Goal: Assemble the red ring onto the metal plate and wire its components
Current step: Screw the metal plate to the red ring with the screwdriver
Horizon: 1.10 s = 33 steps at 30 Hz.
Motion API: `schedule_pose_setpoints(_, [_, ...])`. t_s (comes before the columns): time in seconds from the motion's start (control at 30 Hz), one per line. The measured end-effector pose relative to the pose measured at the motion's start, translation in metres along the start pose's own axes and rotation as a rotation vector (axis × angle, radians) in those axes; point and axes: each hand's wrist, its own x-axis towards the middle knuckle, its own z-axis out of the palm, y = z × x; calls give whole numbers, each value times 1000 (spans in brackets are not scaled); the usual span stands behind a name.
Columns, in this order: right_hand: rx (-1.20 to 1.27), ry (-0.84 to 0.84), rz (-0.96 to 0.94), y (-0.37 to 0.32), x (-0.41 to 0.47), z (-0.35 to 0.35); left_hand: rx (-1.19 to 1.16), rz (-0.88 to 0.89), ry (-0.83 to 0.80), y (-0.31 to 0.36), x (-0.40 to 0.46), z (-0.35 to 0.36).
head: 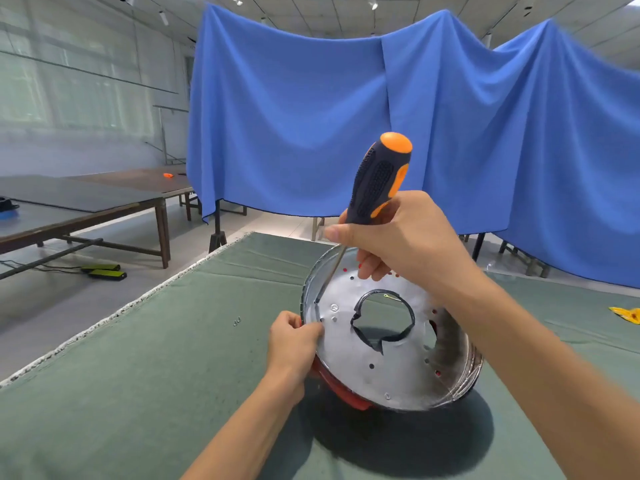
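Green-clothed table (145, 368) under metal plate (356, 372)

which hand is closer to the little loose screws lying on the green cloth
Left. The left hand grips the metal plate rim just right of the loose screws. The right hand holds the screwdriver higher up, farther off.

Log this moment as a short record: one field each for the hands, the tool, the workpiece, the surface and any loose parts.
left hand: left hand pinches the near-left rim of the metal plate
right hand: right hand grips the screwdriver low on its handle
tool: black-and-orange handle up, shaft slanting down to the plate's left edge
workpiece: perforated plate with a jagged central hole, tilted; red ring shows beneath its near edge
surface: green cloth
loose parts: small metal pieces left of the plate
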Motion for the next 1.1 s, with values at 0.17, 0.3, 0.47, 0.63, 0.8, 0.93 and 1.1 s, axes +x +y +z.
schedule_pose_setpoints(0.17, [2,-74,63,1,7,8,24,-169,-114,1,1,-11])
schedule_pose_setpoints(0.3, [-28,-54,33,4,12,23,37,-265,-159,3,1,-21])
schedule_pose_setpoints(0.47, [-211,37,4,12,20,33,147,-322,-230,8,1,-30])
schedule_pose_setpoints(0.63, [-578,157,-33,19,32,41,285,-303,-319,11,1,-32])
schedule_pose_setpoints(0.8, [-124,96,111,29,44,41,408,-248,-322,11,1,-35])
schedule_pose_setpoints(0.93, [92,51,131,30,44,42,459,-72,-221,12,7,-36])
schedule_pose_setpoints(1.1, [288,-36,212,27,42,41,330,118,-152,8,12,-33])
